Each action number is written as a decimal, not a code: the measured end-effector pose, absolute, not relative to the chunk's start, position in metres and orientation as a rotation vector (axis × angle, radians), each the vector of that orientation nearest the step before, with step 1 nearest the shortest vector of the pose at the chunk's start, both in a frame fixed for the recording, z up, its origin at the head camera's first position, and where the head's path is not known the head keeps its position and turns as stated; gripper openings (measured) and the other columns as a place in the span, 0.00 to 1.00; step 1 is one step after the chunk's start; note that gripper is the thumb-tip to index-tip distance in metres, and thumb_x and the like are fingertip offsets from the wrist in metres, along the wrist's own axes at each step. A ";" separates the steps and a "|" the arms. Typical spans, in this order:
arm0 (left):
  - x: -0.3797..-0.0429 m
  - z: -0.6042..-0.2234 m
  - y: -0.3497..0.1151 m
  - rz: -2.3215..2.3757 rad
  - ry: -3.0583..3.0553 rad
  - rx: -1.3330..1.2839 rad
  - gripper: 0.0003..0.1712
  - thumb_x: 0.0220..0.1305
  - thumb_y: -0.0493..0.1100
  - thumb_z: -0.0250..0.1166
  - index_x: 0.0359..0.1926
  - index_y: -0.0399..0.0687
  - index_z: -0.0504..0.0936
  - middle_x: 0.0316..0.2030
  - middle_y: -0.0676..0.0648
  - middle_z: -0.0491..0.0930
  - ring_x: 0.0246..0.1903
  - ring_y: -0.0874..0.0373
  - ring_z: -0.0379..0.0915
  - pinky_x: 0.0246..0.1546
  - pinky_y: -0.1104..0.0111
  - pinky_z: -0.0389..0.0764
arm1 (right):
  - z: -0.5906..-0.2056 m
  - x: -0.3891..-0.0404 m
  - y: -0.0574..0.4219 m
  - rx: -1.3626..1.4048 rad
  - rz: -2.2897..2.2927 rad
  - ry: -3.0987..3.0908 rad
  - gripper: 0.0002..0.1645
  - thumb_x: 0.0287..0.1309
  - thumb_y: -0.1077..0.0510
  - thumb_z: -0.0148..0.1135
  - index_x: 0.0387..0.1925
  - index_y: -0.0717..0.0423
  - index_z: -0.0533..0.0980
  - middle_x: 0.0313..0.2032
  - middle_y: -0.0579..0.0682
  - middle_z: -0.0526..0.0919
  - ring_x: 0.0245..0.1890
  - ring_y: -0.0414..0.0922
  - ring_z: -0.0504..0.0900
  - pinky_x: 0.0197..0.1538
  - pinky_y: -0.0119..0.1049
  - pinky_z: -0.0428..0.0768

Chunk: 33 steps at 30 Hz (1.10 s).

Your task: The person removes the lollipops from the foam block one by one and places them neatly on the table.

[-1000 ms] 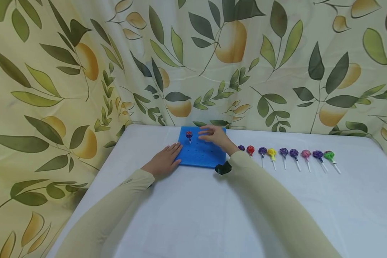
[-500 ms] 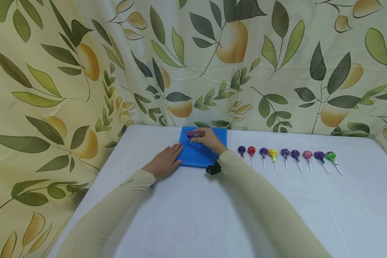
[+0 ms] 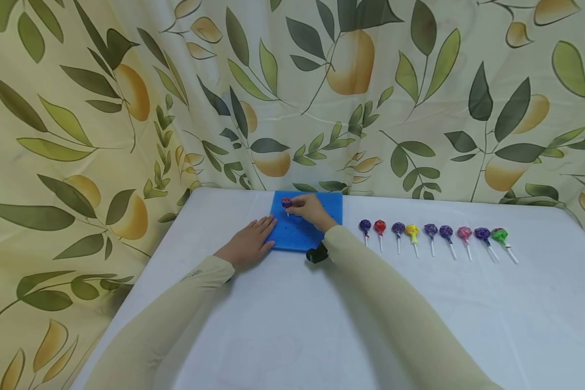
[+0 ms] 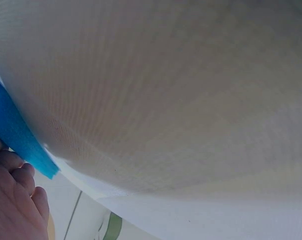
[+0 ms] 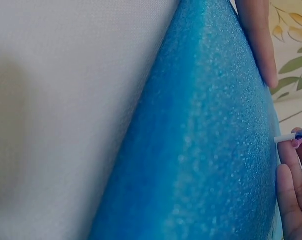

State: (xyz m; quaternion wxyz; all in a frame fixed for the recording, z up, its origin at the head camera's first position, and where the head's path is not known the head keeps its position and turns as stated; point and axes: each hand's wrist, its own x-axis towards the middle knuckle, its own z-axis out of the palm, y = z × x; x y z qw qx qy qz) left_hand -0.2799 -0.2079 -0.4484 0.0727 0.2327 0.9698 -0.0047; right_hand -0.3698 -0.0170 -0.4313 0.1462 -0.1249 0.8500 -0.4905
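Note:
A blue foam board (image 3: 292,236) with small holes lies at the table's back, left of centre. One red-and-purple wrapped lollipop (image 3: 286,202) stands upright by its stick near the board's back left corner. My right hand (image 3: 310,209) reaches over the board and pinches this lollipop just under its head. In the right wrist view the white stick (image 5: 284,138) shows beside the curled fingers (image 5: 285,192), its foot at the foam. My left hand (image 3: 244,244) rests flat, fingers extended, on the board's left edge. The left wrist view catches only part of that hand (image 4: 18,207).
A row of several wrapped lollipops (image 3: 430,232), purple, red, yellow, pink and green, lies right of the board, sticks toward me. White cloth covers the table (image 3: 273,325). A leaf-and-fruit patterned curtain (image 3: 351,124) hangs behind and to the left.
My right hand has moved left across the board to the standing lollipop and now pinches it. It no longer covers part of the lollipop row. The left hand has stayed put.

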 end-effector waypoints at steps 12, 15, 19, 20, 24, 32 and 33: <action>-0.281 -0.450 -0.208 -0.029 2.916 0.690 0.38 0.73 0.58 0.40 0.73 0.43 0.44 0.74 0.43 0.43 0.74 0.50 0.39 0.74 0.57 0.46 | -0.432 -0.372 -0.018 -0.311 -1.476 2.375 0.23 0.60 0.54 0.61 0.55 0.60 0.75 0.55 0.58 0.78 0.53 0.51 0.78 0.59 0.42 0.76; -0.281 -0.451 -0.208 -0.038 2.920 0.691 0.37 0.73 0.58 0.39 0.73 0.43 0.44 0.74 0.44 0.43 0.74 0.50 0.39 0.74 0.57 0.46 | -0.434 -0.373 -0.018 -0.288 -1.540 2.321 0.22 0.61 0.55 0.60 0.54 0.60 0.75 0.55 0.58 0.78 0.54 0.51 0.79 0.59 0.41 0.77; -0.281 -0.451 -0.208 -0.029 2.924 0.702 0.37 0.73 0.57 0.40 0.73 0.42 0.45 0.74 0.43 0.44 0.74 0.50 0.40 0.74 0.57 0.47 | -0.436 -0.375 -0.017 -0.274 -1.618 2.274 0.21 0.61 0.56 0.59 0.55 0.61 0.74 0.54 0.59 0.79 0.54 0.52 0.80 0.57 0.40 0.78; -0.281 -0.451 -0.208 -0.029 2.924 0.704 0.37 0.73 0.57 0.40 0.73 0.41 0.45 0.74 0.43 0.44 0.74 0.50 0.40 0.74 0.57 0.47 | -0.436 -0.375 -0.017 -0.276 -1.637 2.262 0.21 0.62 0.57 0.58 0.55 0.62 0.74 0.54 0.60 0.79 0.54 0.52 0.80 0.57 0.40 0.78; -0.281 -0.450 -0.207 -0.012 2.923 0.707 0.37 0.73 0.56 0.41 0.73 0.41 0.46 0.74 0.42 0.45 0.74 0.49 0.40 0.74 0.56 0.47 | -0.435 -0.372 -0.016 -0.289 -1.753 2.180 0.20 0.64 0.60 0.56 0.55 0.66 0.72 0.53 0.64 0.79 0.55 0.55 0.79 0.57 0.42 0.78; -0.280 -0.449 -0.207 -0.019 2.918 0.705 0.36 0.73 0.56 0.40 0.73 0.41 0.45 0.74 0.42 0.44 0.74 0.50 0.39 0.74 0.57 0.46 | -0.431 -0.370 -0.014 -0.280 -1.843 2.096 0.20 0.65 0.58 0.54 0.54 0.65 0.73 0.52 0.64 0.80 0.54 0.55 0.80 0.55 0.44 0.79; -0.280 -0.448 -0.207 -0.018 2.915 0.702 0.36 0.73 0.56 0.40 0.73 0.41 0.45 0.74 0.42 0.44 0.74 0.50 0.39 0.74 0.57 0.46 | -0.431 -0.371 -0.014 -0.274 -1.844 2.089 0.20 0.65 0.58 0.54 0.55 0.65 0.73 0.52 0.64 0.80 0.54 0.55 0.80 0.55 0.44 0.79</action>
